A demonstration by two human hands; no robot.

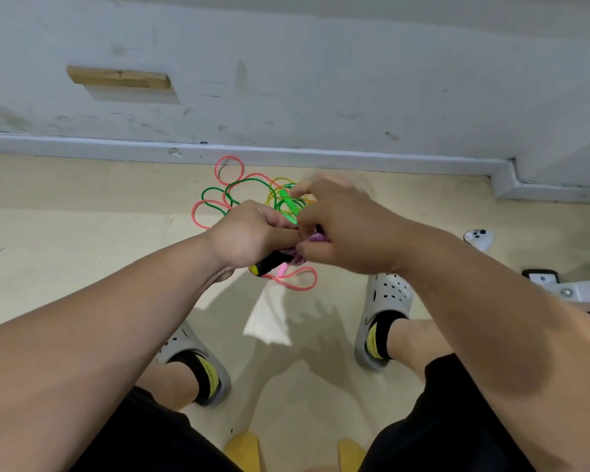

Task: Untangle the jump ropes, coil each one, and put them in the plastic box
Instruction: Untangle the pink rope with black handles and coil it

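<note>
Forearms (116, 335) reach out over floor (82, 250) | left hand (249, 233) grips black handle (269, 264) | right hand (341, 226) pinches purple rope (315, 237) | tangle (232, 195) at floor's far edge | advice: work handle back through loops, slack, no yanking.

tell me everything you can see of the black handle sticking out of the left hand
The black handle is a round, matte grip, rubbery or foam by its look, with a yellow end cap. Only its lower end shows. The rest is hidden in the left hand, whose fingers curl round it. It is held tilted above the floor, cap toward the person's left. A pink rope loop lies just past it; whether they touch is unclear.
</note>
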